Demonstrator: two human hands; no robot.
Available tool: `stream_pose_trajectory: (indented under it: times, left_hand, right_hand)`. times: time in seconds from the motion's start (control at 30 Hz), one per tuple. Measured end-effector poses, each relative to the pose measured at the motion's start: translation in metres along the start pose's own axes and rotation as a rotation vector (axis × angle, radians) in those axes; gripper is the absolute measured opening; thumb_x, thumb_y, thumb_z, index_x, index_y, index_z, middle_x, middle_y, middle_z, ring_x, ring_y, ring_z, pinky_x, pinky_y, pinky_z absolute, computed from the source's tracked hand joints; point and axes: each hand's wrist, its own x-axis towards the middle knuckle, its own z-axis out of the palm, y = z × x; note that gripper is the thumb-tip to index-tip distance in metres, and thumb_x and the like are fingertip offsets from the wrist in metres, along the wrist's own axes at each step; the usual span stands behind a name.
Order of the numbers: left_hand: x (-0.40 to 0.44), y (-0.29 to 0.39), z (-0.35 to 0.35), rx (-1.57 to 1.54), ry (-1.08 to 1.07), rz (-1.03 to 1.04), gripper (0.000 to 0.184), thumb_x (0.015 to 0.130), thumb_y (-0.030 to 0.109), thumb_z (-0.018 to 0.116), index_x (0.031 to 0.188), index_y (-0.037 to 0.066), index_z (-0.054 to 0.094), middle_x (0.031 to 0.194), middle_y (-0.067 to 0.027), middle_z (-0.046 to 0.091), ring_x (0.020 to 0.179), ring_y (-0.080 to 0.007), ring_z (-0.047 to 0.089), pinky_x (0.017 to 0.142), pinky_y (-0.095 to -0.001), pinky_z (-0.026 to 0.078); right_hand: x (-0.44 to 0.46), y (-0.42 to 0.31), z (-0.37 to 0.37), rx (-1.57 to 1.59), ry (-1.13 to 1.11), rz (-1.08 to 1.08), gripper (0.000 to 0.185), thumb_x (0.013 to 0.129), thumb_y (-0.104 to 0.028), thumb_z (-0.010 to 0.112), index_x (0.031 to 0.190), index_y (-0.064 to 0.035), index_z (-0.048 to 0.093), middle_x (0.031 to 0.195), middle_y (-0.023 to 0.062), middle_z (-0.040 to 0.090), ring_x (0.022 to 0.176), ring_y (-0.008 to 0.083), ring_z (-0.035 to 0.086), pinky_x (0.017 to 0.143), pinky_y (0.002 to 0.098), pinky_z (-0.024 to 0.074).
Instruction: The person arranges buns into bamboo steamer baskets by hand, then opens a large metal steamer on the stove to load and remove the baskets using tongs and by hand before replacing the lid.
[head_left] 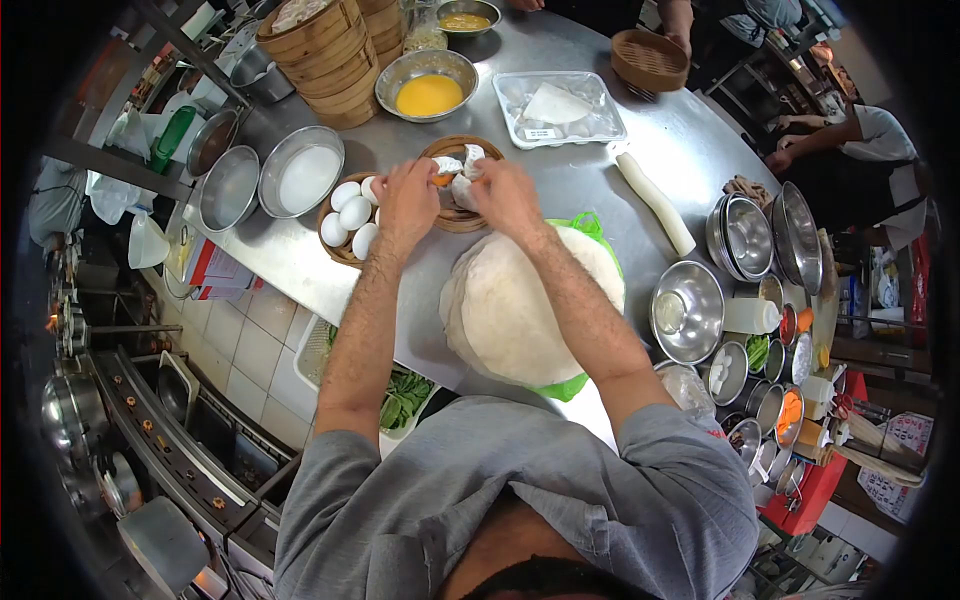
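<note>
My left hand (409, 200) reaches over the near left rim of a small round bamboo steamer (467, 223), fingers closed in a pinch. Some orange shows by its fingertips; what it grips is partly hidden. From the right, my right hand (508, 200) pinches at a white folded piece that looks like a dumpling (463, 192). More white dumpling-like pieces (472, 158) sit in the steamer. Several white eggs (355, 212) lie in a bamboo basket (346, 256) beside my left hand. Under my right forearm rests a large mound of pale dough (505, 300) on green plastic.
Metal bowls (303, 172) stand at left, with a bowl of yellow liquid (430, 95) and stacked steamers (325, 65) behind. A plastic tray (558, 108) and a dough roll (655, 205) lie right. Another person's hand (679, 25) holds a bamboo basket (650, 60).
</note>
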Motion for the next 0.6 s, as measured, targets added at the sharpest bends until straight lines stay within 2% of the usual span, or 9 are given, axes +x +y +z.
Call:
stream_pose_trajectory:
  times: [0.03,0.07,0.13,0.2,0.23,0.33,0.43,0.5,0.6]
  left_hand:
    - [0.002,-0.004,0.0,0.0,-0.002,-0.002,0.032,0.076,0.006,0.056,0.108,0.012,0.057,0.099,-0.0043,0.059,0.1,-0.0241,0.05,0.088,-0.0449,0.029]
    - [0.006,-0.007,0.0,-0.001,0.052,0.089,0.037,0.074,0.004,0.058,0.11,0.013,0.057,0.105,-0.0043,0.055,0.104,-0.0241,0.047,0.089,-0.0449,0.029]
    - [0.014,-0.012,0.0,-0.001,0.107,0.184,0.042,0.072,0.003,0.06,0.113,0.015,0.056,0.111,-0.0042,0.05,0.108,-0.0242,0.044,0.09,-0.0449,0.029]
    - [0.024,-0.013,0.0,0.06,-0.083,0.139,0.047,0.071,0.003,0.061,0.115,0.016,0.056,0.119,-0.004,0.044,0.113,-0.0248,0.039,0.093,-0.045,0.029]
    - [0.027,-0.013,0.0,0.061,-0.081,0.142,0.047,0.071,0.003,0.061,0.115,0.016,0.056,0.119,-0.004,0.044,0.113,-0.0248,0.039,0.093,-0.045,0.029]
    - [0.038,-0.014,0.002,0.132,-0.185,0.124,0.044,0.072,0.002,0.06,0.114,0.015,0.057,0.12,-0.0036,0.043,0.114,-0.0248,0.038,0.093,-0.045,0.03]
    - [0.041,-0.015,0.003,0.177,-0.253,0.094,0.045,0.072,0.007,0.067,0.116,0.017,0.057,0.123,-0.0042,0.041,0.116,-0.0249,0.037,0.095,-0.044,0.03]
    - [0.04,-0.014,0.004,0.121,-0.201,0.113,0.037,0.074,0.001,0.057,0.109,0.014,0.061,0.118,-0.0051,0.043,0.112,-0.0262,0.039,0.093,-0.0454,0.031]
    - [0.038,-0.016,0.006,0.126,-0.173,0.121,0.036,0.074,0.002,0.056,0.108,0.014,0.061,0.118,-0.0057,0.043,0.112,-0.0267,0.039,0.092,-0.0455,0.032]
  right_hand:
    - [0.007,0.003,-0.004,0.062,-0.006,0.043,0.038,0.07,-0.014,0.067,0.108,-0.0112,0.059,0.098,0.0128,0.058,0.098,0.0306,0.053,0.082,0.0436,0.0412]
    - [0.012,0.006,-0.007,0.062,-0.008,0.042,0.038,0.07,-0.014,0.067,0.108,-0.0112,0.059,0.098,0.0128,0.058,0.098,0.0306,0.053,0.082,0.0436,0.0412]
    - [0.023,0.007,-0.017,-0.059,-0.059,-0.093,0.043,0.07,-0.01,0.067,0.112,-0.0157,0.06,0.106,0.0112,0.054,0.103,0.0298,0.049,0.085,0.043,0.0412]
    - [0.034,0.013,-0.014,-0.142,-0.102,-0.162,0.046,0.07,-0.009,0.068,0.114,-0.0183,0.059,0.108,0.0105,0.052,0.104,0.0292,0.047,0.086,0.0428,0.041]
    - [0.038,0.015,-0.012,-0.221,-0.15,-0.231,0.049,0.069,-0.008,0.068,0.115,-0.0209,0.059,0.11,0.0097,0.05,0.106,0.0285,0.046,0.087,0.0426,0.0408]
    - [0.047,0.019,-0.012,-0.272,-0.261,-0.196,0.049,0.07,-0.008,0.067,0.116,-0.0234,0.059,0.113,0.0087,0.048,0.108,0.0276,0.045,0.089,0.0423,0.0401]
    - [0.047,0.018,-0.011,-0.291,-0.272,-0.19,0.045,0.072,-0.009,0.067,0.114,-0.0235,0.061,0.113,0.0087,0.049,0.107,0.0274,0.045,0.089,0.0426,0.0395]
    - [0.046,0.017,-0.011,-0.29,-0.268,-0.198,0.043,0.072,-0.009,0.066,0.113,-0.0233,0.061,0.113,0.0084,0.049,0.107,0.0274,0.045,0.089,0.0423,0.0394]
    - [0.044,0.014,-0.016,-0.285,-0.289,-0.198,0.044,0.073,-0.008,0.066,0.114,-0.0223,0.061,0.114,0.0076,0.049,0.108,0.0264,0.045,0.091,0.0417,0.0388]
